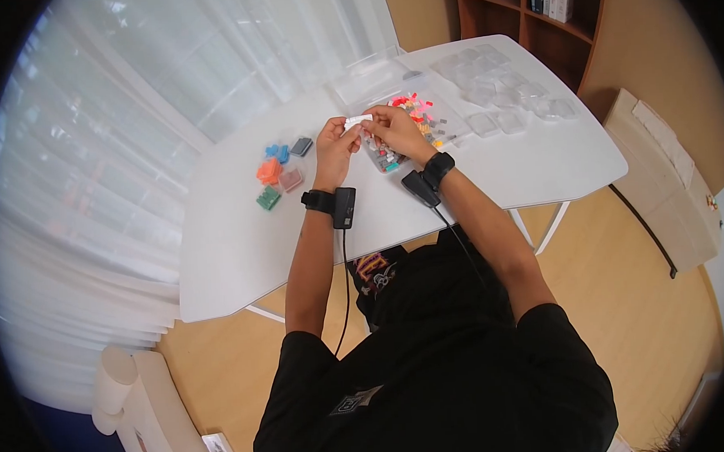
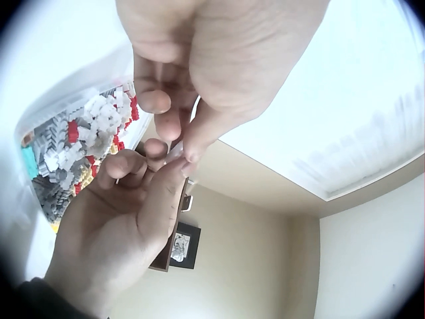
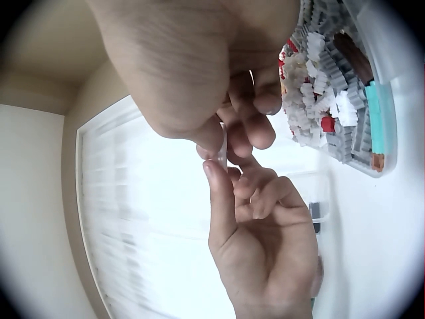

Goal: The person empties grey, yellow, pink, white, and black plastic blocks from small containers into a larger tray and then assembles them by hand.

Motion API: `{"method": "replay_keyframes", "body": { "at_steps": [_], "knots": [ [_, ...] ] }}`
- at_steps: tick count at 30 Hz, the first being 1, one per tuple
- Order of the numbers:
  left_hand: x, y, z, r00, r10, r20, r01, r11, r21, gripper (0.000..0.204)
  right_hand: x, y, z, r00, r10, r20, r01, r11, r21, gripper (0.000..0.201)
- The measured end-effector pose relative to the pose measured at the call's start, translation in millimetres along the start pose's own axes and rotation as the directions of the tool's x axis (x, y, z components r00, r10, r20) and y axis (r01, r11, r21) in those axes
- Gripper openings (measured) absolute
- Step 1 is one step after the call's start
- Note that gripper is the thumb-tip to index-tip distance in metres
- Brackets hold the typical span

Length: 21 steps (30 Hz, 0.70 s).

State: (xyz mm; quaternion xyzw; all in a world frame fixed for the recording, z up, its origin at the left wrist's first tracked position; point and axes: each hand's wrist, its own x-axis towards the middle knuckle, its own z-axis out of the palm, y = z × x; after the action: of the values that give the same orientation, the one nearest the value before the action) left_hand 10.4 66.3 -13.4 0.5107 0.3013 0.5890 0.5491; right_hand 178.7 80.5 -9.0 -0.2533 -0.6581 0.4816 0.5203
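White table [image 1: 241, 257], wooden bookshelf [image 1: 510, 13], sheer curtains [image 1: 127, 115]

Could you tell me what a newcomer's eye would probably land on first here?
Probably the heap of bright red, pink and yellow pieces in the clear bin. Next, the left hand and right hand meeting at a small white piece. Orange pieces also stand out, towards the left of the white table.
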Motion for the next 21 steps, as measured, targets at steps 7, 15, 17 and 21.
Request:
{"method": "replay_keyframes", "body": {
  "at_steps": [7, 15, 17, 21],
  "knots": [
    [-2.6, 3.2, 7.8, 0.997, 0.065, -0.033, -0.064, 0.998, 0.016, 0.02, 0.3, 5.5, 1.4, 0.999, 0.007, 0.038, -0.008, 1.0, 0.025, 0.019],
    [-1.5, 4.1, 2.0, 1.0, 0.023, -0.005, -0.023, 0.995, 0.099, 0.027, 1.2, 11.5, 3.5, 0.999, -0.018, 0.042, 0.019, 0.999, -0.032, 0.026],
    [-1.5, 4.5, 2.8, 0.998, 0.054, -0.03, -0.048, 0.983, 0.176, 0.026, -0.4, 8.1, 2.9, 0.999, 0.005, 0.04, -0.003, 0.999, -0.054, 0.026],
    [-4.4, 6.1, 15.4, 0.98, 0.146, -0.137, -0.112, 0.968, 0.226, 0.024, 2.0, 12.0, 5.9, 0.947, -0.299, -0.115, 0.239, 0.899, -0.368, 0.026]
  ]
}}
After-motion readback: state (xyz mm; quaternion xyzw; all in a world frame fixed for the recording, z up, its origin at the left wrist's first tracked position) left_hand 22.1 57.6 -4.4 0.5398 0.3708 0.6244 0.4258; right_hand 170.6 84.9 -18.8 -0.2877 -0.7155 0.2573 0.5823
